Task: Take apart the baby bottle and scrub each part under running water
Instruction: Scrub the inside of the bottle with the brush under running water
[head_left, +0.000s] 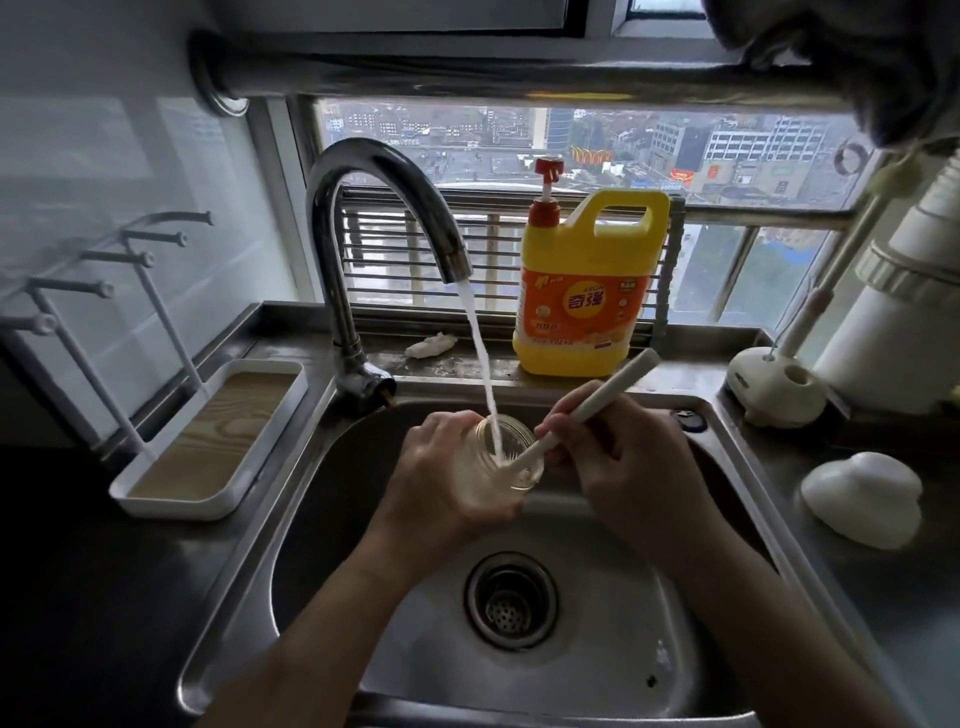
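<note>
The brush (592, 402) head is blurred inside the bottle (488, 478) at centre frame. My left hand (436, 478) grips the bottle; my right hand (628, 467) grips the brush.

Window (597, 140) over city, grey daylight; white tiled wall (104, 156) left; steel counter (104, 597); chrome rail (467, 78) overhead.

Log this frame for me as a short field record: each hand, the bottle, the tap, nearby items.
left hand: grips the clear bottle, mouth up, over the sink
right hand: grips the white brush by its handle, head inside the bottle
tap: running; water falls into the bottle mouth
ledge: yellow detergent jug behind the sink
left counter: white drying rack tray
</note>
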